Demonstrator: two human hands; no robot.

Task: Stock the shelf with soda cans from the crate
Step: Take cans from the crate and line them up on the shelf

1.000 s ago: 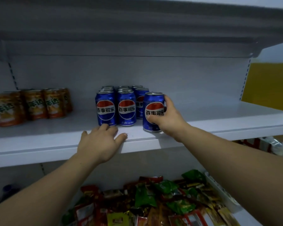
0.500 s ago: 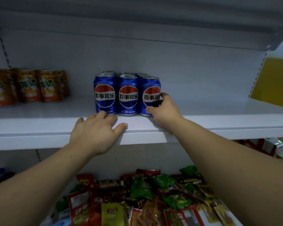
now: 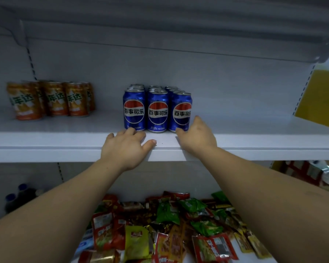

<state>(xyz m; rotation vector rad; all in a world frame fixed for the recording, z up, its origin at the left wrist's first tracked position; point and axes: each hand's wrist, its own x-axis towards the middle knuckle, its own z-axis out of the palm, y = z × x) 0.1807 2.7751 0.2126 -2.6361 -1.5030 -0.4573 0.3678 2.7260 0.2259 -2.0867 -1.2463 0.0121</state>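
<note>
Three blue cylindrical metal soda cans with red, white and blue roundels form the front row of a compact block, with further rows of the same cans behind them at twelve o'clock. The block stands upright on the white metal shelf, set just back from its front lip.

The left hand lies palm down on the shelf lip at six o'clock of the left front can. Its fingers are relaxed and spread, holding nothing, and its fingertips reach the foot of that can.

The right hand sits at the base of the right front can, at about four o'clock of it. The thumb touches the can's lower front and a finger rises just beside its right flank. Whether the hand clasps the can or merely rests against it cannot be told.

At nine o'clock of the block, well apart, stands a group of orange drink cans. At three o'clock, beyond the shelf end, is a yellow panel. Below, at six o'clock, lie heaped foil snack packets, and at eight o'clock dark bottles with blue caps.
</note>
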